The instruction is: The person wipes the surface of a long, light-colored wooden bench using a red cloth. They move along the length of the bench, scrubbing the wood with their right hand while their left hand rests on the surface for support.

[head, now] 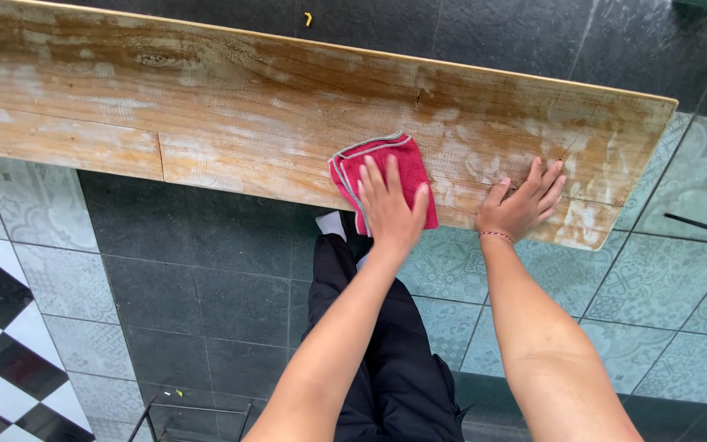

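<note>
Head view — worn wooden board point(231, 106) above patterned tile floor point(664, 278).

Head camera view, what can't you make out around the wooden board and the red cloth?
- Wooden board: its left end is cut off by the frame's left edge.
- Red cloth: its near part lies hidden under the left hand.
- Board surface beneath the right hand: covered by the palm.
- Small yellow object on the floor tiles: too small to identify.
- Feet: mostly hidden by the board.
</note>
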